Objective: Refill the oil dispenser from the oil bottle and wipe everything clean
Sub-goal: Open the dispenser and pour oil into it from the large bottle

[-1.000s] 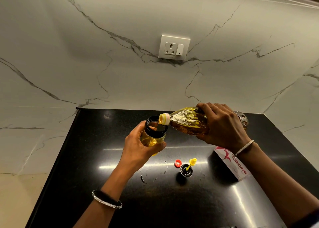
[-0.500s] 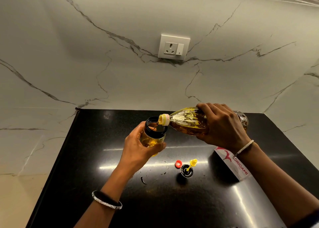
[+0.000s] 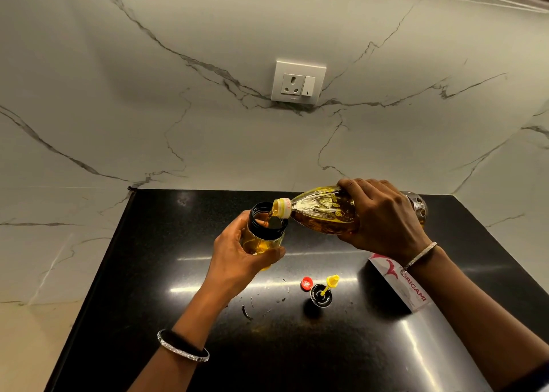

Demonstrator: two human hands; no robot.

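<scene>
A: Left hand?
B: Left hand (image 3: 240,258), grip wrapped round the oil dispenser (image 3: 267,229). It is upright over the bench (image 3: 166,272), with the lid off and yellow oil inside.
A: Right?
B: Right hand (image 3: 386,222), grip curled over the oil bottle (image 3: 323,210). The bottle is tipped nearly flat, its neck at the dispenser's open mouth, with a thin stream running in.
A: What's on the bench?
B: A red cap (image 3: 306,282), with the black dispenser lid (image 3: 321,295) and its yellow spout just beside it. A white Origami pack (image 3: 399,284) lies partly under the right wrist. There are wet smears (image 3: 246,313) left of the lid, and a socket (image 3: 298,82) on the marble wall.
</scene>
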